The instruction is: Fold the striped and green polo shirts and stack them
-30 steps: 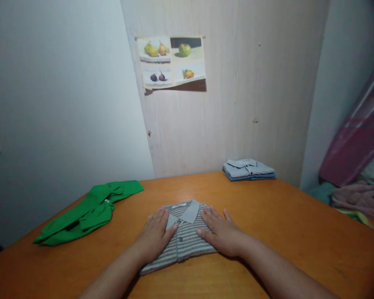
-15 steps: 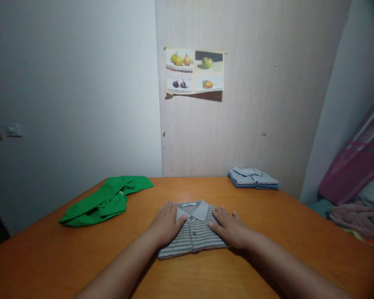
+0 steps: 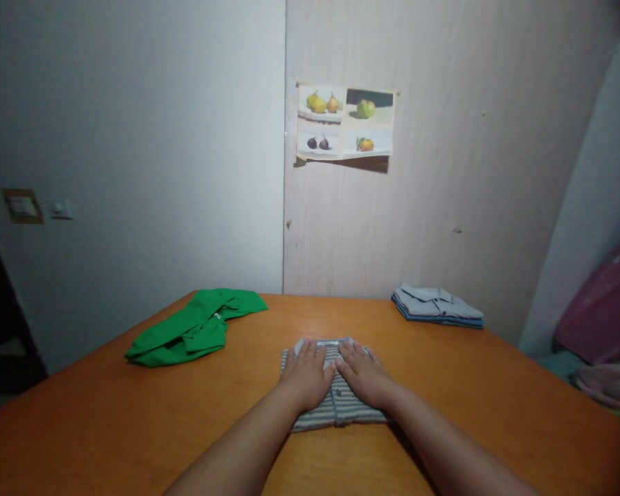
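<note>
A grey-and-white striped polo shirt (image 3: 341,412) lies folded on the orange table, collar toward the far side, button placket up the middle. My left hand (image 3: 308,375) rests flat on the left half of its front, fingers stretched out over the collar. On the right half, my right hand (image 3: 362,374) lies flat too, its fingertips on the collar. The two thumbs are close together near the placket. Most of the collar is hidden beneath the hands.
On the table (image 3: 186,427), a loosely crumpled green shirt (image 3: 196,331) lies at the back left. A stack of folded shirts (image 3: 437,306) sits at the back right. Fruit pictures (image 3: 345,122) hang on the wall behind. Pinkish cloth (image 3: 610,382) is heaped beyond the right edge.
Both hands have moved inward from the shirt's sides onto its front and collar, coming closer together. The camera view has turned slightly left.
</note>
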Tool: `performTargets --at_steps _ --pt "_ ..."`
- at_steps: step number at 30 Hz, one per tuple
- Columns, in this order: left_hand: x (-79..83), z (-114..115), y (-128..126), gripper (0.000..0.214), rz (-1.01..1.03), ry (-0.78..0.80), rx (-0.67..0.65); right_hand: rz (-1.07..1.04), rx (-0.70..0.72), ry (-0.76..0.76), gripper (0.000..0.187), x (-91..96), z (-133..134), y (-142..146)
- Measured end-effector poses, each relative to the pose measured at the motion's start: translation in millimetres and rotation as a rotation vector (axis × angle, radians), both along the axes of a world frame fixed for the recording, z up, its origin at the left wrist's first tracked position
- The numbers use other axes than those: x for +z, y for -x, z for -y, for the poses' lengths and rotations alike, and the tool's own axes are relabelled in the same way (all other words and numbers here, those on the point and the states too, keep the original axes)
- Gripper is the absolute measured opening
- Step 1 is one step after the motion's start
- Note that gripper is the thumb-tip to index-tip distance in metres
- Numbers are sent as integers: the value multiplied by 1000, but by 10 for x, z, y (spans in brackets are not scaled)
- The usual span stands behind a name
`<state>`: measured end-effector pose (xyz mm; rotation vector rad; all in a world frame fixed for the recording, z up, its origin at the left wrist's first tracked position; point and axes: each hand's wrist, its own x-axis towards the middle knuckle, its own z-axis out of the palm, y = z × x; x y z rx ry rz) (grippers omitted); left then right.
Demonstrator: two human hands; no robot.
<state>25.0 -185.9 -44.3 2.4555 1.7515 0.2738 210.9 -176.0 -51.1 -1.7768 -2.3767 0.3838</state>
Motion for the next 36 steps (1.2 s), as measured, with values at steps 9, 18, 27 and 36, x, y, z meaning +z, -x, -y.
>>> performTargets --at_steps 9,18,27,36 --pt "181 147 39 78 33 55 -10 54 -18 20 70 200 54 14" --pt "63 567 233 79 68 35 -50 16 5 -57 68 141 588 103" --pt "125 424 366 72 168 -2 26 -171 -115 -129 61 296 516 -25" --pt "260 54 789 37 366 14 423 -262 -605 -1 40 426 275 -510"
